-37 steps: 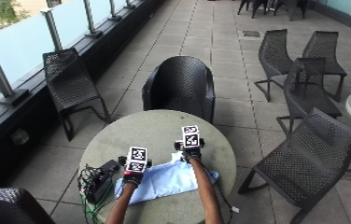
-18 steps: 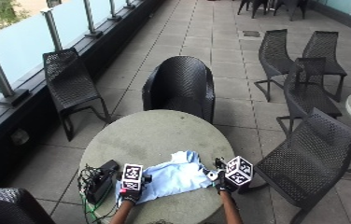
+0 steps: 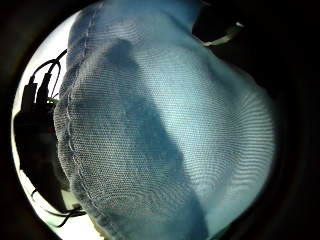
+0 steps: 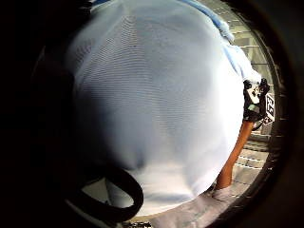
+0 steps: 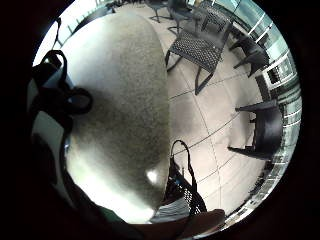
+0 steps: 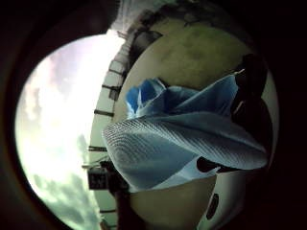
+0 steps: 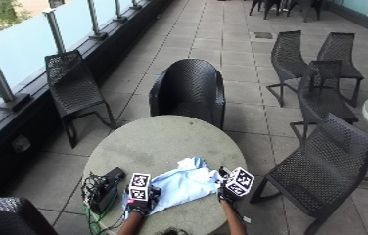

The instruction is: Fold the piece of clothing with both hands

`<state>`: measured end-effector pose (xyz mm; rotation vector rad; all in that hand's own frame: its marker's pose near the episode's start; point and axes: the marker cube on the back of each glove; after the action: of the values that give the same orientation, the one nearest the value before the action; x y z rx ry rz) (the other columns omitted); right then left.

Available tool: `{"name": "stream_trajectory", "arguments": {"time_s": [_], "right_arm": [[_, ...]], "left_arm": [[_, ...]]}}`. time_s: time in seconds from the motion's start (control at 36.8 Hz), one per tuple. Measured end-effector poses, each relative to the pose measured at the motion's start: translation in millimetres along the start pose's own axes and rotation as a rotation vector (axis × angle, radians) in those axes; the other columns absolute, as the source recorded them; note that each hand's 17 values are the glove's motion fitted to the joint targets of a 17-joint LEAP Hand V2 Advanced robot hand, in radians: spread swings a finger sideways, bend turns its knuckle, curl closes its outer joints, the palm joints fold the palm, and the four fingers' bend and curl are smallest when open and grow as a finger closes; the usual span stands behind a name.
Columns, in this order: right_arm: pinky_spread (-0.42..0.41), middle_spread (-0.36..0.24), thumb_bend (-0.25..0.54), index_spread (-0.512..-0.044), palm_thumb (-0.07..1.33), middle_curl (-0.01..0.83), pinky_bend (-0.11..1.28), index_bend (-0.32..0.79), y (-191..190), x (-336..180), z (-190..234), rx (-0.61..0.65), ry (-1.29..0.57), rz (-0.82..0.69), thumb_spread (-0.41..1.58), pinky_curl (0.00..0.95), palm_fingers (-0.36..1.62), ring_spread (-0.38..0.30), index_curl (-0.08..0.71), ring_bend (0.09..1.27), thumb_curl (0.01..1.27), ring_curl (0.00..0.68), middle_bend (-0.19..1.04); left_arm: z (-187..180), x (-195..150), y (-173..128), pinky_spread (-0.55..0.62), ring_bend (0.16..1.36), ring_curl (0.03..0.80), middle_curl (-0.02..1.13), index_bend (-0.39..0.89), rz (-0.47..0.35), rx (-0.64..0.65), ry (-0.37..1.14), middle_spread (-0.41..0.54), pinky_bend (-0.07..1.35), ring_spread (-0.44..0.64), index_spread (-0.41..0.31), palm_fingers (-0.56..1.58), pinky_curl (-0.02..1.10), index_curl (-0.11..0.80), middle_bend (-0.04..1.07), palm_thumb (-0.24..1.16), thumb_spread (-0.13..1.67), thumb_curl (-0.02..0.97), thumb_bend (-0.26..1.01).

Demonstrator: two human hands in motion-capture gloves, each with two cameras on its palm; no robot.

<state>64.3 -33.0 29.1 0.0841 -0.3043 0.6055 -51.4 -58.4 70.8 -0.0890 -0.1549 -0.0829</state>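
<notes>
The cloth point(image 7: 185, 183), pale blue, lies rumpled on the near part of the round bench point(image 7: 164, 147), between the two hands. The left hand point(image 7: 140, 203) is at its near-left edge, and both left palm views are filled with the knit weave and a stitched hem point(image 3: 70, 150), so cloth is right against that palm; I judge the fingers pinch it, though they are not plainly seen. The right hand point(image 7: 228, 192) is at the right edge; its thumb-side view shows a fold of cloth rising toward the palm, but whether its fingers have closed I cannot tell. The cloth looks light, thin and limp: it will sag and bunch, not hold a crease unaided. Best taken at hemmed corners, pulled taut between the hands.
</notes>
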Motion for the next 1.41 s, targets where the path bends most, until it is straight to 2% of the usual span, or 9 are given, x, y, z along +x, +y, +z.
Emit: {"name": "stream_trajectory", "arguments": {"time_s": [0.11,0.19,0.35,0.43,0.62,0.81,1.09,1.25,1.41], "right_arm": [[-0.229,-0.149,0.193,-0.273,0.92,0.324,0.63,0.39,-1,-2,-3,0.003,-0.043,-0.006,0.98,0.393,1.19,-0.205,0.352,0.62,0.38,0.385,0.19],[-0.264,-0.174,0.195,-0.268,0.98,0.343,0.62,0.33,-13,2,-7,0.091,-0.056,0.016,0.95,0.391,1.21,-0.231,0.362,0.62,0.4,0.391,0.21],[-0.301,-0.207,0.154,-0.271,1.02,0.368,0.58,0.24,-52,-7,15,0.119,-0.253,-0.076,0.85,0.379,1.23,-0.264,0.371,0.61,0.44,0.395,0.21],[-0.307,-0.215,0.117,-0.274,1.02,0.376,0.57,0.21,-51,-34,7,0.142,-0.339,-0.167,0.78,0.374,1.23,-0.27,0.377,0.6,0.46,0.394,0.2],[-0.315,-0.231,0.061,-0.285,1.04,0.381,0.55,0.18,11,-148,-13,0.214,-0.348,-0.474,0.65,0.368,1.23,-0.274,0.391,0.58,0.51,0.395,0.18],[-0.325,-0.248,0.022,-0.291,1.07,0.38,0.55,0.17,97,-245,45,0.279,-0.154,-0.785,0.58,0.369,1.22,-0.27,0.403,0.58,0.56,0.4,0.16],[-0.328,-0.258,-0.017,-0.307,1.1,0.379,0.57,0.12,168,-292,145,0.351,0.029,-1.024,0.52,0.372,1.18,-0.27,0.387,0.59,0.61,0.41,0.17],[-0.329,-0.26,-0.022,-0.315,1.1,0.384,0.59,0.08,184,-281,168,0.165,0.075,-1.081,0.49,0.376,1.16,-0.27,0.357,0.6,0.64,0.415,0.18],[-0.32,-0.258,-0.028,-0.323,1.09,0.386,0.67,-0.07,177,-268,159,-0.202,0.048,-1.148,0.49,0.391,0.99,-0.284,0.255,0.64,0.65,0.424,0.17]], "left_arm": [[-12,1,7,0.36,0.53,0.339,0.34,0.13,0.005,0.003,-0.002,0.033,0.34,0.17,-0.088,0.36,0.4,0.372,0.16,0.18,1.59,0.138,-0.02],[-18,2,11,0.37,0.54,0.336,0.34,0.14,0.024,-0.035,0.023,0.044,0.35,0.19,-0.082,0.36,0.4,0.366,0.16,0.15,1.6,0.127,-0.01],[22,-16,-32,0.36,0.56,0.335,0.33,0.16,0.024,-0.102,0.161,0.045,0.35,0.18,-0.085,0.4,0.4,0.362,0.16,0.14,1.59,0.128,0.01],[9,-25,-39,0.35,0.58,0.336,0.33,0.15,0.023,-0.044,0.266,0.036,0.34,0.16,-0.087,0.44,0.39,0.359,0.17,0.18,1.58,0.144,0.02],[-70,-52,-9,0.25,0.58,0.341,0.34,0.14,-0.092,0.17,0.18,-0.004,0.38,0.09,-0.1,0.55,0.4,0.348,0.17,0.33,1.6,0.194,0.11],[-80,-87,19,0.18,0.57,0.344,0.34,0.14,-0.247,0.264,0.302,-0.04,0.38,0.04,-0.115,0.56,0.42,0.343,0.18,0.42,1.6,0.225,0.16],[-73,-132,42,0.14,0.56,0.343,0.35,0.14,-0.354,0.299,0.385,-0.067,0.36,0.01,-0.12,0.58,0.42,0.337,0.17,0.52,1.6,0.262,0.23],[-72,-129,40,0.03,0.56,0.341,0.34,0.1,-0.3,0.355,0.395,-0.065,0.43,0.0,-0.121,0.62,0.43,0.317,0.16,0.56,1.6,0.282,0.26],[-79,-108,36,0.04,0.56,0.347,0.35,0.14,-0.227,0.374,0.338,-0.065,0.38,0.0,-0.12,0.58,0.44,0.321,0.18,0.58,1.6,0.299,0.29]]}}
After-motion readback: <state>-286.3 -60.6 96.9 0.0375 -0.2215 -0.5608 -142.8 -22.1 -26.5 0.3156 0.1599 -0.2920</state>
